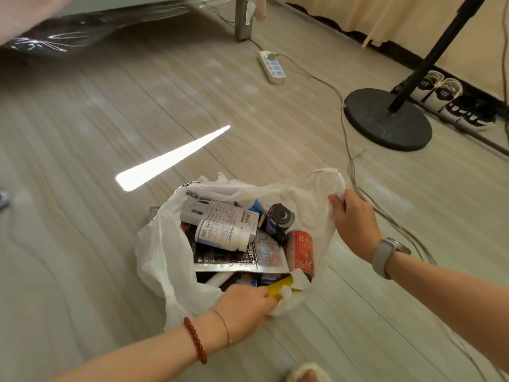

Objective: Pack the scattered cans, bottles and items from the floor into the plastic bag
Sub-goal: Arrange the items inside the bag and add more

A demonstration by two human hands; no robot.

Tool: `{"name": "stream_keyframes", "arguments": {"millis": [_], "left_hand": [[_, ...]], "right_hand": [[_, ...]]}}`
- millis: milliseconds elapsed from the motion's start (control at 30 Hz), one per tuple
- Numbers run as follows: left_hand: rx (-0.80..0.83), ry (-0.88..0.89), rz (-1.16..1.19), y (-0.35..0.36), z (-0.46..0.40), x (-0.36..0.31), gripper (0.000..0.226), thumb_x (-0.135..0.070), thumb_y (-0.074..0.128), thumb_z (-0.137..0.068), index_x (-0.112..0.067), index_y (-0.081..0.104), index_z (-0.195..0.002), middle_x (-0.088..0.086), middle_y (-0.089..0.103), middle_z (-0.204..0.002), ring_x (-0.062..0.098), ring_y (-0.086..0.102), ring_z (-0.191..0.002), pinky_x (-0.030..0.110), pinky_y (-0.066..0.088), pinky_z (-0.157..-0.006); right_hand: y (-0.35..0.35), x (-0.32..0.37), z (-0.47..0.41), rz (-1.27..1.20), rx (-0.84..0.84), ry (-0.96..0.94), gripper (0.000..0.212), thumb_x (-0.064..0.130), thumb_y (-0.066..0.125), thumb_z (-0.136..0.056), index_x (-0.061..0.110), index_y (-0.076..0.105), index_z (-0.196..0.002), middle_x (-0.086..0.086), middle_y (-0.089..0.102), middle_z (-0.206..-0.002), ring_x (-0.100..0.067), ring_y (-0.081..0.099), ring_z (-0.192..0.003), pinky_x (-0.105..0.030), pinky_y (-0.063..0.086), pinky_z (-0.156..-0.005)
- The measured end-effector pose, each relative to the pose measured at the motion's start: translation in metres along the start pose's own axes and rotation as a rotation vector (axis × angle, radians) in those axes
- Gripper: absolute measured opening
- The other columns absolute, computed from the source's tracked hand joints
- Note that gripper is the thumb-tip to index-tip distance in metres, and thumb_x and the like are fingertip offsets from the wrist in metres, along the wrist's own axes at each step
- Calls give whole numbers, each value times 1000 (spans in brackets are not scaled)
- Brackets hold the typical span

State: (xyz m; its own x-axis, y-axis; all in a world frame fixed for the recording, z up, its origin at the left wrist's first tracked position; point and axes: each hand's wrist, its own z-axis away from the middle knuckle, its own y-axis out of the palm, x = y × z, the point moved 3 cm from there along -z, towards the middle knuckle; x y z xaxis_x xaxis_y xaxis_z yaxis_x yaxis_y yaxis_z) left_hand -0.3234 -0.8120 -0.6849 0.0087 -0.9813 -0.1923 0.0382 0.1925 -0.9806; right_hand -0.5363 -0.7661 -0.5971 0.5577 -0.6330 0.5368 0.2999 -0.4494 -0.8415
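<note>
plastic bag [165, 260] sits loaded; red can [303, 253] and white bottle [223, 234] inside. left hand [245, 306] grips near rim, right hand [354, 220] grips far-right handle. judged: packing near complete; next, gather both handles.

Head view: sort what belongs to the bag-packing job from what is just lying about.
Job: plastic bag, white bottle, red can, dark can, boxed item, left hand, right hand.

Lying about: power strip, stand base, shoes.
</note>
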Motion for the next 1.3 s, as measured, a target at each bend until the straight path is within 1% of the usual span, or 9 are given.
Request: {"name": "stream_keyframes", "arguments": {"millis": [167,300,367,467,567,667,833,967,1300], "left_hand": [[-349,-75,237,-32,-8,37,30,-38,44,-75,-20,64,-62,-6,60,-53,11,56,-41,17,39,-33],[-384,-94,197,-47,5,57,32,-37,43,-79,-18,63,-63,-7,57,-52,8,52,-39,15,38,-33],[-398,-97,160,-55,11,66,33,-37,43,-80,-16,61,-62,-6,56,-51,10,50,-37,17,39,-31],[-418,-84,115,-65,20,71,32,-34,43,-81,-15,64,-65,-4,57,-53,12,52,-38,19,41,-31],[-467,-63,114,-69,36,63,27,-33,48,-80,-17,66,-68,-5,56,-54,12,51,-41,20,38,-33],[-428,-65,153,-60,49,52,26,-37,48,-80,-22,66,-67,-7,58,-55,11,53,-44,18,36,-35],[-305,-110,11,-53,47,54,32,-32,37,-71,-29,67,-60,-10,57,-49,8,55,-43,14,33,-36],[-260,-116,-39,-68,60,74,36,-47,37,-79,-33,68,-72,-15,63,-62,7,57,-64,21,40,-62],[-541,-1000,135,-105,215,207,41,-39,39,-82,-16,64,-105,6,64,-103,26,60,-96,38,49,-82]], "right_hand": [[-3,12,9,640,114,-333,28,40,43,-92,13,42,-85,3,50,-69,-19,47,-61,-25,30,-53],[-5,29,15,602,-61,-645,50,43,45,-86,7,46,-121,-12,60,-109,-29,58,-94,-42,45,-82],[7,42,30,563,176,-867,54,45,41,-88,12,39,-131,-10,57,-122,-27,55,-110,-43,41,-96],[35,42,47,529,683,-729,50,41,43,-92,20,35,-136,-5,54,-130,-26,54,-112,-34,43,-93],[44,41,53,532,583,-921,17,17,64,-80,19,62,-97,2,68,-84,-18,63,-70,-25,48,-56],[43,39,59,463,552,-1027,8,14,61,-75,21,59,-77,6,63,-62,-16,57,-50,-23,42,-43],[57,69,62,527,806,-997,29,40,41,-88,23,63,-95,-3,70,-85,-26,62,-77,-30,42,-63],[66,118,42,391,954,-807,44,53,56,-81,31,53,-119,7,65,-105,-14,59,-90,-26,45,-78],[152,277,44,-175,551,-912,27,23,46,-92,19,60,-114,3,62,-107,-6,54,-91,-29,49,-87]]}}
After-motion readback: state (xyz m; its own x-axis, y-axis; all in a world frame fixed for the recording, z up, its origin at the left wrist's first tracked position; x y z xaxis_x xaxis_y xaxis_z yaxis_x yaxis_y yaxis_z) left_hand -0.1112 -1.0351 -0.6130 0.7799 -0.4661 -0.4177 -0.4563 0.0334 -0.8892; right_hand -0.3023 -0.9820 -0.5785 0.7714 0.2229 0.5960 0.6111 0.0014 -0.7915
